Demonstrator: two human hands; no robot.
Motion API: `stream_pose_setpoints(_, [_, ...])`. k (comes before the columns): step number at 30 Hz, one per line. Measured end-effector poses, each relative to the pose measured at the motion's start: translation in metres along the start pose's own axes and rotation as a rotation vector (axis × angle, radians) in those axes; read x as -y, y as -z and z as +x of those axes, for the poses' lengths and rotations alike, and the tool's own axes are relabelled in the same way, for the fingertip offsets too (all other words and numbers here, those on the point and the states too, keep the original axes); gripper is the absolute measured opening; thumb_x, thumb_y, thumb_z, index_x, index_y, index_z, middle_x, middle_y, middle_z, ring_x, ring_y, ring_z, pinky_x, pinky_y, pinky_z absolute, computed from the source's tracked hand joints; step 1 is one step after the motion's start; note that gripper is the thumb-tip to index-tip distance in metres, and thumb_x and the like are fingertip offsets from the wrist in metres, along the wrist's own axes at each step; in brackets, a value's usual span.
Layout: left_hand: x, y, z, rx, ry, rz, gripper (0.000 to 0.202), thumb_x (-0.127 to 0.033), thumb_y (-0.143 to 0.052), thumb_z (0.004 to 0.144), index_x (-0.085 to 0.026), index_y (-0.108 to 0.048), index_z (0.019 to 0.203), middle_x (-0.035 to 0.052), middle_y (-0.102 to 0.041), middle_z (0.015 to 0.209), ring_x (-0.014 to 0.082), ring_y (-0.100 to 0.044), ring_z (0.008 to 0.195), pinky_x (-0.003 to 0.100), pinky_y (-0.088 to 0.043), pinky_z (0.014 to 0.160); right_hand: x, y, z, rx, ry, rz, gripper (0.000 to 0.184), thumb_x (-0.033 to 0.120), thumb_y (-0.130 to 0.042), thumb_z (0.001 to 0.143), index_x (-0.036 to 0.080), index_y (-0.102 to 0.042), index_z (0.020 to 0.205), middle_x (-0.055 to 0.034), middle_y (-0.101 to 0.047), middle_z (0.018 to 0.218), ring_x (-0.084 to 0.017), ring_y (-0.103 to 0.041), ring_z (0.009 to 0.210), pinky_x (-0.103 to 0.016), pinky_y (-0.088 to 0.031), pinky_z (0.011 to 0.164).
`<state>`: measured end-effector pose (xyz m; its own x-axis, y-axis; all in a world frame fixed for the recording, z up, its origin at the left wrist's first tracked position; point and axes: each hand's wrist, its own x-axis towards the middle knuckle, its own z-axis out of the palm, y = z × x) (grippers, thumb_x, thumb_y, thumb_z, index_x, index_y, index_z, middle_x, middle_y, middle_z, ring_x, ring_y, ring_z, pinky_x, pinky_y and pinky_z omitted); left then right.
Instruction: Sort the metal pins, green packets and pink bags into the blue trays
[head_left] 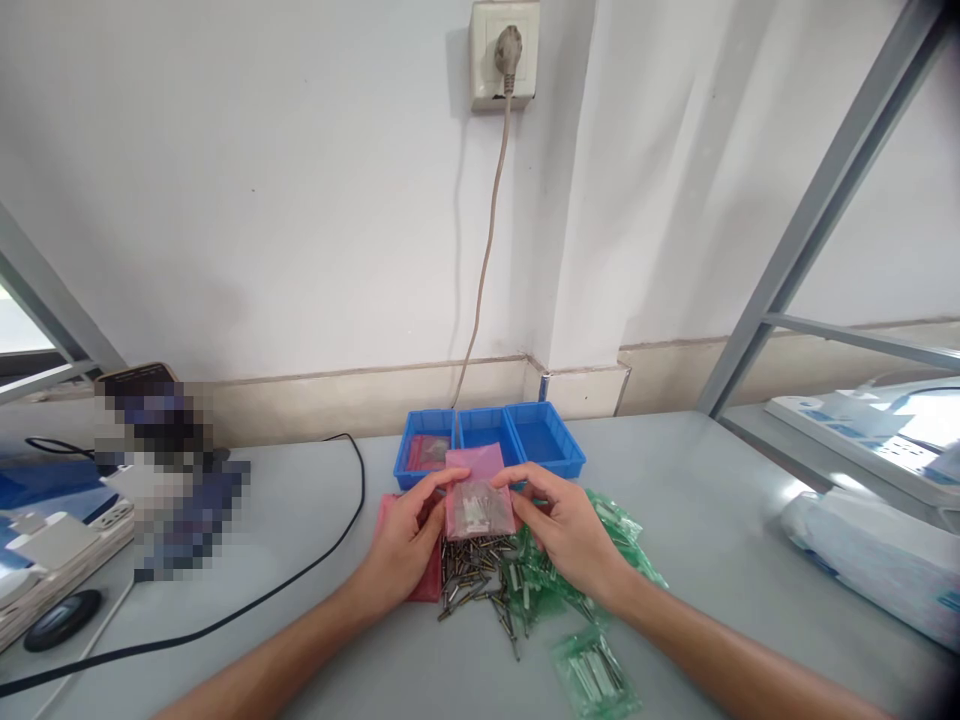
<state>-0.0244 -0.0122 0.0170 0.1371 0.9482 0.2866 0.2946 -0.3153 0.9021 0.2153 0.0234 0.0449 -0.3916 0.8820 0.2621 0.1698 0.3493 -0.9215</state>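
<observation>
A pink plastic bag [480, 495] is held up between both hands, with a clear packet of small pale parts showing at its lower half. My left hand [411, 530] pinches the bag's left edge between thumb and fingers. On the opposite edge, my right hand [559, 520] grips it the same way. Below the bag lies a pile of loose metal screws or pins [472, 580]. Green plastic bags [540, 580] with metal parts inside lie under and beside my right hand. Another pink bag [427, 580] lies partly hidden beneath my left hand.
Behind the hands stands a blue three-part tray [551, 455], a pink bag in its left compartment. One green bag of rods [596, 675] lies near the front edge. A black cable [300, 570] crosses the left side; a white plastic pack [874, 560] lies right.
</observation>
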Motion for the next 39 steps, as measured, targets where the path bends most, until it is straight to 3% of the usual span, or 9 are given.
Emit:
stream_pose_setpoints(8, [-0.01,0.001,-0.001,0.022,0.0,0.029,0.039,-0.05,-0.052,0.11,-0.02,-0.072,0.126,0.0032,-0.074,0.094,0.0183,-0.064,0.082,0.028,-0.051,0.078,-0.003,0.001,0.0,-0.004,0.029,0.001,0.02,0.042,-0.064,0.104,0.026,-0.076,0.107,-0.0019,-0.069,0.092,-0.017,-0.056,0.072,-0.028,-0.043,0.06])
stream_pose_setpoints(13, [-0.014,0.0,0.0,0.018,-0.006,0.088,0.049,-0.052,-0.047,0.111,-0.018,-0.068,0.084,0.0005,-0.066,0.075,0.0152,-0.056,0.07,0.025,-0.046,0.071,-0.005,0.002,0.001,-0.038,0.113,-0.059,0.019,0.039,-0.065,0.105,0.025,-0.076,0.097,-0.0029,-0.064,0.097,-0.018,-0.057,0.08,-0.03,-0.044,0.065])
stream_pose_setpoints(16, [-0.013,0.0,0.0,0.027,-0.002,0.095,0.052,-0.052,-0.046,0.112,-0.018,-0.062,0.075,-0.0012,-0.062,0.07,0.014,-0.052,0.065,0.025,-0.043,0.069,-0.005,0.003,0.002,-0.058,0.117,-0.04,0.022,0.041,-0.066,0.105,0.024,-0.073,0.093,-0.0039,-0.061,0.103,-0.017,-0.056,0.078,-0.029,-0.044,0.062])
stream_pose_setpoints(20, [-0.012,-0.001,0.0,0.042,0.016,0.087,0.053,-0.052,-0.047,0.112,-0.018,-0.059,0.073,-0.0026,-0.058,0.068,0.0132,-0.05,0.063,0.025,-0.041,0.066,-0.007,0.001,0.003,-0.038,0.024,0.045,0.026,0.048,-0.062,0.106,0.024,-0.068,0.099,0.0,-0.059,0.084,-0.015,-0.052,0.064,-0.027,-0.042,0.053])
stream_pose_setpoints(25, [-0.012,0.001,0.0,0.028,-0.056,0.098,0.051,-0.053,-0.047,0.112,-0.018,-0.066,0.08,0.0015,-0.063,0.083,0.0168,-0.057,0.078,0.027,-0.048,0.075,-0.007,0.0,0.005,-0.074,-0.019,0.162,0.029,0.047,-0.069,0.102,0.027,-0.059,0.121,0.0046,-0.059,0.077,-0.013,-0.051,0.057,-0.023,-0.039,0.045])
stream_pose_setpoints(28, [-0.013,0.003,0.0,0.007,-0.128,0.14,0.048,-0.05,-0.044,0.114,-0.019,-0.078,0.099,0.0097,-0.066,0.131,0.025,-0.061,0.122,0.035,-0.048,0.106,-0.007,0.002,0.007,-0.092,-0.031,0.221,0.033,0.048,-0.071,0.101,0.028,-0.058,0.123,0.006,-0.058,0.076,-0.012,-0.047,0.052,-0.022,-0.036,0.042])
stream_pose_setpoints(31, [-0.017,0.005,-0.002,0.018,-0.112,0.149,0.05,-0.05,-0.04,0.115,-0.021,-0.081,0.112,0.0076,-0.044,0.167,0.0274,-0.055,0.136,0.039,-0.041,0.12,-0.008,0.004,0.009,-0.087,-0.051,0.218,0.028,0.05,-0.071,0.1,0.024,-0.065,0.106,0.0051,-0.056,0.072,-0.011,-0.045,0.052,-0.023,-0.035,0.043])
stream_pose_setpoints(36, [-0.024,0.007,-0.003,0.105,-0.085,0.125,0.055,-0.054,-0.04,0.114,-0.021,-0.083,0.101,0.0057,-0.056,0.162,0.0289,-0.058,0.136,0.041,-0.04,0.124,-0.009,0.002,0.008,-0.065,-0.065,0.182,0.033,0.054,-0.071,0.1,0.021,-0.069,0.097,0.003,-0.058,0.073,-0.012,-0.048,0.058,-0.024,-0.038,0.049])
stream_pose_setpoints(39, [-0.024,0.008,-0.003,0.126,-0.073,0.108,0.053,-0.053,-0.038,0.114,-0.024,-0.082,0.12,0.007,-0.067,0.15,0.0286,-0.06,0.136,0.042,-0.041,0.122,-0.006,0.001,0.007,-0.063,-0.071,0.145,0.036,0.056,-0.064,0.103,0.021,-0.07,0.095,0.0026,-0.058,0.073,-0.012,-0.046,0.057,-0.024,-0.035,0.049])
